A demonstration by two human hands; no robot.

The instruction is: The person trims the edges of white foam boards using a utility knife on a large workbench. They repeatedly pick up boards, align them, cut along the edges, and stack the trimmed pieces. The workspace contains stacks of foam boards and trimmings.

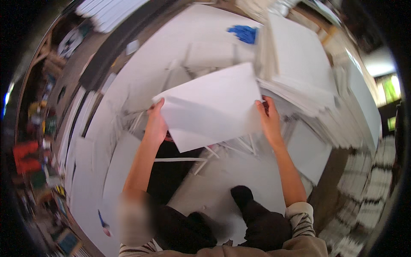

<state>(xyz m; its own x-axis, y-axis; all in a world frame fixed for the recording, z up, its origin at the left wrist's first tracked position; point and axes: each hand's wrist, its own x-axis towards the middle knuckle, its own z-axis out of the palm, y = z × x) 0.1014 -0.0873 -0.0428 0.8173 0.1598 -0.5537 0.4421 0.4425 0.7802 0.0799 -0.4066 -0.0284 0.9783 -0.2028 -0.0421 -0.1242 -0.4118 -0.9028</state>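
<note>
A white sheet of paper (209, 109) is held up in front of me, tilted, its right end higher than its left. My left hand (157, 122) pinches its left edge, thumb on top. At the opposite edge my right hand (269, 118) grips the sheet between thumb and fingers. The sheet bends slightly, with a soft shadow across its left part. Beneath it, loose white strips (180, 159) and other pale sheets lie scattered, partly hidden by the held one.
A tall stack of white sheets (299, 55) stands at the far right. Near it lies a crumpled blue cloth or glove (244, 33). A small blue-handled tool (102, 222) rests at the lower left. Several bundled paper piles (368, 180) line the right side. My dark-clad legs (265, 222) are below.
</note>
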